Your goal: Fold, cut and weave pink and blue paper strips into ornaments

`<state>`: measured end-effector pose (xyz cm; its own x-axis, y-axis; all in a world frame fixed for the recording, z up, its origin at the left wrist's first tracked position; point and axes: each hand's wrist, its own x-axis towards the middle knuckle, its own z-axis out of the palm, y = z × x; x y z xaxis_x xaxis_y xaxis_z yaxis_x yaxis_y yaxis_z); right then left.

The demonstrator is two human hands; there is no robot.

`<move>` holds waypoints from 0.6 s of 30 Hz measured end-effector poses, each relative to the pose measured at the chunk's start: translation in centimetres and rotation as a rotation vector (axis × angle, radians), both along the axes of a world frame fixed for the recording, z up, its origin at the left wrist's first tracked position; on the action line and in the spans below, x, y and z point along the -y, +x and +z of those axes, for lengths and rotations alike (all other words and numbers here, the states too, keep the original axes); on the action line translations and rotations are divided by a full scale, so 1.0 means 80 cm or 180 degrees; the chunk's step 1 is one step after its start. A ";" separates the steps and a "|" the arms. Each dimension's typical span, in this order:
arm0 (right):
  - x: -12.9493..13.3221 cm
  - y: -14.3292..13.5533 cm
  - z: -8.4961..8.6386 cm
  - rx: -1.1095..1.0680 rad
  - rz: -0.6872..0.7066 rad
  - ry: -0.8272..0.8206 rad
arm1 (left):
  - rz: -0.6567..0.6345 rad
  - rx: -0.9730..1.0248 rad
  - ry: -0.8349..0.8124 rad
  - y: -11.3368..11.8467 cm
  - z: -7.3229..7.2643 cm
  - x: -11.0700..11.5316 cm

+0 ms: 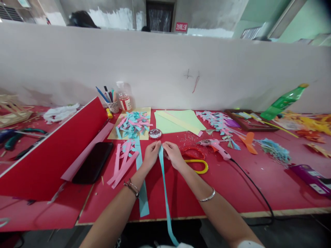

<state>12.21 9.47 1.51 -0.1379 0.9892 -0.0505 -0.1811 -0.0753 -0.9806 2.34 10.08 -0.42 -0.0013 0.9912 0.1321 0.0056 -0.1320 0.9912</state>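
Frame centre: our left hand (152, 153) and right hand (173, 155) pinch a blue strip (166, 193), probably light, limp, best held by its end.

Pale partition (144, 65) behind red tabletop (243, 191), patchy grey wall (207, 15) beyond

My one feed looks from the wearer's head, at the near side of the red table (279, 186). It faces forward and down, close above the left hand (152, 155) and right hand (174, 155), reaching past the table to the pale partition (103, 62) behind it.
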 end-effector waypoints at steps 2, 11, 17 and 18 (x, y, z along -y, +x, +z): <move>0.001 -0.001 -0.001 0.0004 -0.0055 0.0013 | 0.0061 0.0016 -0.0001 0.001 -0.001 0.001; 0.000 -0.002 -0.009 0.0129 -0.0212 0.0073 | 0.0294 -0.0146 0.0048 -0.001 0.002 0.002; -0.003 0.003 -0.010 0.0186 -0.0312 0.0198 | 0.0125 -0.0404 0.0163 0.000 0.006 0.005; -0.003 0.004 -0.010 0.0209 -0.0281 0.0231 | 0.0137 -0.0458 0.0186 0.000 0.005 0.005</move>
